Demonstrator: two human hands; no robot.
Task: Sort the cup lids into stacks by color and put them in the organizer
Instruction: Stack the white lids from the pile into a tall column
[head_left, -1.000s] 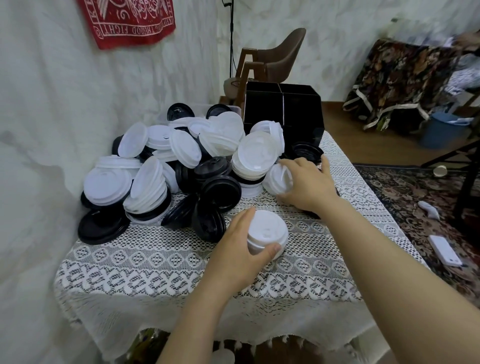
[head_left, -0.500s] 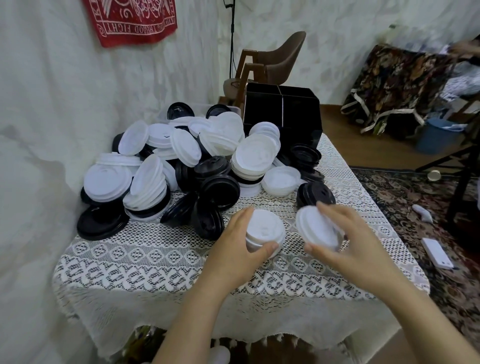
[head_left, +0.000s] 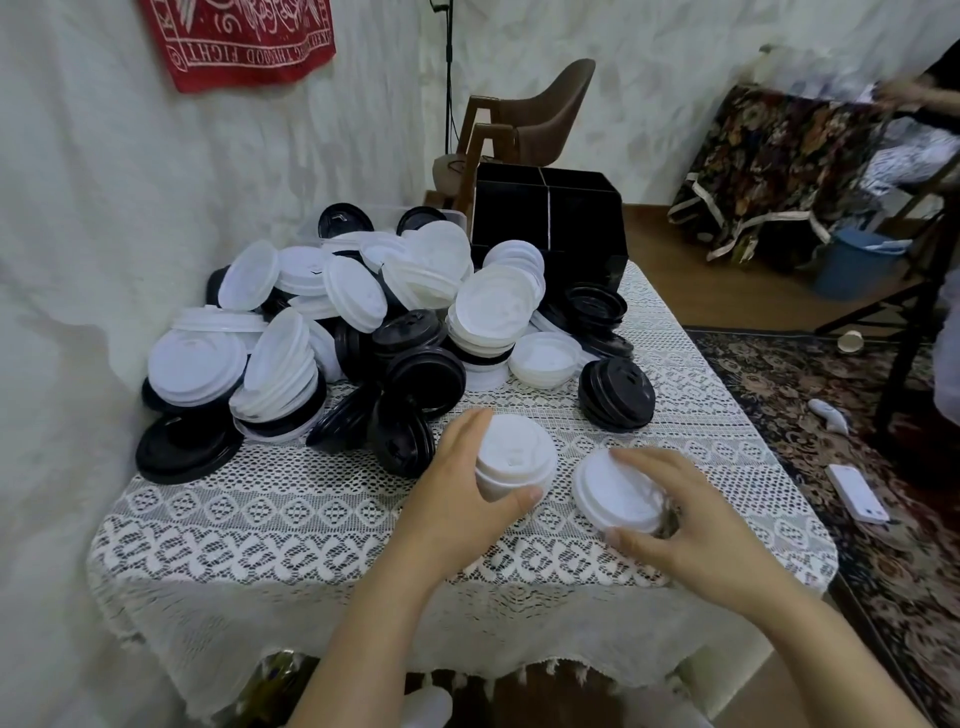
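Near the front of the bench (head_left: 260, 519), the person's left hand (head_left: 457, 512) has its grip curled round a short stack of white lids (head_left: 517, 457), thumb on the near side and fingers round the far side. Whether the stack rests on the bench or is held just off it, I cannot tell. The right hand (head_left: 691, 525) pinches a single white lid (head_left: 613, 493) by its rim, thumb at the near edge and fingers over the far edge, and the lid is tipped so its top faces up and leftward.

From the right grip the stack lies at about ten o'clock, just beside it, with a narrow gap between lid and stack. The stack's axis is close to upright, so I judge the loose lid needs levelling and a short carry leftward to seat on top. The right hand is placed to do that. The mixed heap of lids (head_left: 332, 332) lies at eleven o'clock and the black organizer (head_left: 550, 223) at twelve, well apart from both hands.
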